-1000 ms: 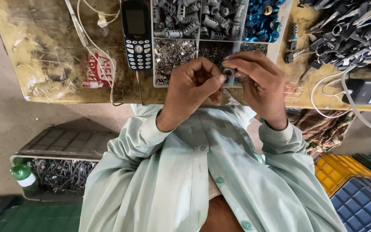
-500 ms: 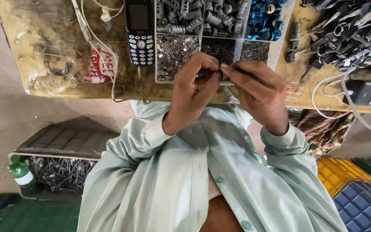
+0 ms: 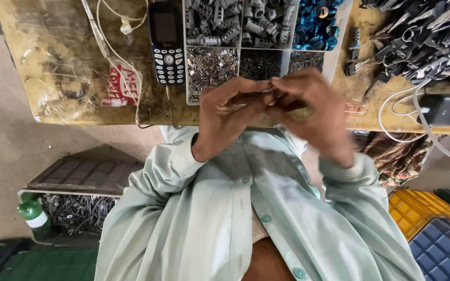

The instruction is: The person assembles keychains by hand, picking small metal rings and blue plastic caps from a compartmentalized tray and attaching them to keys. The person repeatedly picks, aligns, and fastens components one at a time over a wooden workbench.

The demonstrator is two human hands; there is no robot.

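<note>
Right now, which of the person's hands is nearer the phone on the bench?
Left. The left hand sits just below and right of the phone; the right hand is farther right, beyond the left one.

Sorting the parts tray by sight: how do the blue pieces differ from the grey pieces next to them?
The blue pieces are bright, glossy and ring-like; the grey pieces are dull and longer, with ribbed, barrel-like bodies. The blue pieces fill one compartment, the grey pieces two. Both lie loose in the top row of the divided tray, beyond the hands.
</note>
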